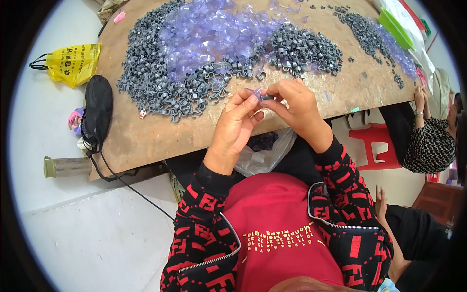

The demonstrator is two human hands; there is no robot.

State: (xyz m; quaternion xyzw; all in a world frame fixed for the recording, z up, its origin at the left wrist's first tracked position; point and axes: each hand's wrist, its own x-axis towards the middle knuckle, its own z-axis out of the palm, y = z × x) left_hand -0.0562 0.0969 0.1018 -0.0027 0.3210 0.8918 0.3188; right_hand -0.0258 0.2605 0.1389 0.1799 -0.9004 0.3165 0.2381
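Close together above the table's near edge, my two hands meet at a small translucent purple plastic piece [257, 93]. Thumb and fingers of my left hand [234, 124] pinch this piece. A small dark grey plastic clip [267, 97] is pinched in my right hand [297, 108], up against the purple piece; the fingers partly hide how the two meet. Just beyond my hands lies a wide heap of grey curved clips [160, 85]. Thin purple plastic pieces [209, 39] are heaped over its middle. Below my hands, a clear plastic bag [258, 163] hangs at my lap with dark purple pieces inside.
On the brown table [131, 148], a black drawstring pouch [98, 109] lies at the left edge, near a yellow bag [73, 64] and a lidded bottle [68, 167]. At right are more clips [362, 31], a green tray [395, 29], a red stool [372, 146] and a seated person [430, 143].
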